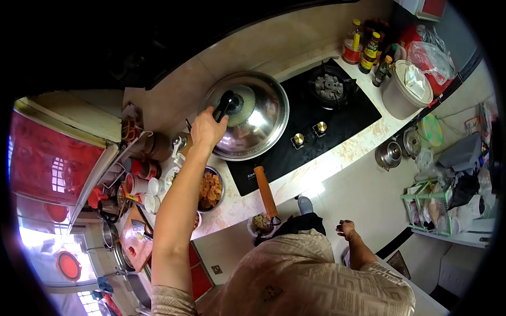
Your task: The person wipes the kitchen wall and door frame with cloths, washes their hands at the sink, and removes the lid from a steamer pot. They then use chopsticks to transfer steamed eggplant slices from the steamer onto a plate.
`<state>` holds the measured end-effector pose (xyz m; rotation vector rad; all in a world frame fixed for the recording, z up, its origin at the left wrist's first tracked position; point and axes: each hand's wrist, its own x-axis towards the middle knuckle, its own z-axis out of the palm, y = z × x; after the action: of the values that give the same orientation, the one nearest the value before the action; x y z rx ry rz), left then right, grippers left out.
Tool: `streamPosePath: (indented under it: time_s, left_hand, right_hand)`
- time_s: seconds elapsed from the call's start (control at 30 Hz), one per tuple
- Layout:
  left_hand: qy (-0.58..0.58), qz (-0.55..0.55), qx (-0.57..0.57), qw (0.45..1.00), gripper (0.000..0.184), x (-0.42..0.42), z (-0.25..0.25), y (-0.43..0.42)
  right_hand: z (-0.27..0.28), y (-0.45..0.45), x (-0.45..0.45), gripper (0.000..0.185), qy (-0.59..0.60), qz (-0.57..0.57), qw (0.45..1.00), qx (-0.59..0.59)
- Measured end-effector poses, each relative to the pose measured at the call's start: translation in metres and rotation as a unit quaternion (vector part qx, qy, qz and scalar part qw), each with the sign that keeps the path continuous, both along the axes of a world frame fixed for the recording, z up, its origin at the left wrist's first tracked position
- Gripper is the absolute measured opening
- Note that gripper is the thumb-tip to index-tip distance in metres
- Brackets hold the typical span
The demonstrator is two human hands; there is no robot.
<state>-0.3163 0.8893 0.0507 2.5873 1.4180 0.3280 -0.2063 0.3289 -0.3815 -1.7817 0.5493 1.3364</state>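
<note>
My left hand [208,131] grips the black handle of a large domed metal pan lid [269,118]. The lid has a clear round window in its middle and covers the pan on the left side of the black gas hob [290,81]. From under the lid a brown pan handle [263,192] sticks out over the counter edge. A bowl of orange-brown food pieces [211,189] stands beside my left forearm. Low at my side hangs my right hand [346,230], its fingers loosely bent and apart, with nothing visible in them.
The right burner [329,87] is uncovered. Sauce bottles [370,52] and a lidded white bucket [406,89] stand right of the hob. Jars [150,169] and a cutting board [136,239] are on the left. A kettle [389,154] is near the floor; a bin [262,224] is below the counter.
</note>
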Motion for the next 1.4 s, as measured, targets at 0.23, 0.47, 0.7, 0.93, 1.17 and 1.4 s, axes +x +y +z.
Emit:
streamPosePath:
  time_s: [0.23, 0.47, 0.7, 0.93, 1.17, 1.4]
  left_hand:
    - [-0.013, 0.014, -0.001, 1.000, 0.047, 0.004, 0.002, -0.001]
    - [-0.044, 0.010, -0.005, 0.999, 0.044, 0.004, 0.000, -0.004]
    - [-0.042, 0.021, -0.010, 0.999, 0.043, 0.005, 0.001, -0.008]
    - [0.001, 0.012, 0.021, 1.000, 0.051, 0.004, 0.002, -0.003]
    - [0.010, -0.001, 0.043, 0.999, 0.058, 0.001, 0.000, -0.003]
    - [-0.006, 0.021, 0.005, 1.000, 0.054, -0.002, 0.004, -0.009]
  right_hand:
    - [0.002, 0.008, -0.005, 0.024, -0.012, 0.004, 1.000, -0.002]
    - [-0.001, 0.002, -0.006, 0.023, -0.005, -0.008, 1.000, -0.013]
    - [0.001, -0.008, 0.005, 0.034, -0.009, -0.015, 1.000, -0.007]
    - [0.002, -0.009, 0.001, 0.022, -0.018, -0.012, 1.000, 0.000]
    - [0.004, -0.019, -0.012, 0.018, -0.019, -0.020, 1.000, -0.003]
    - [0.013, -0.027, -0.010, 0.017, -0.008, -0.024, 1.000, -0.007]
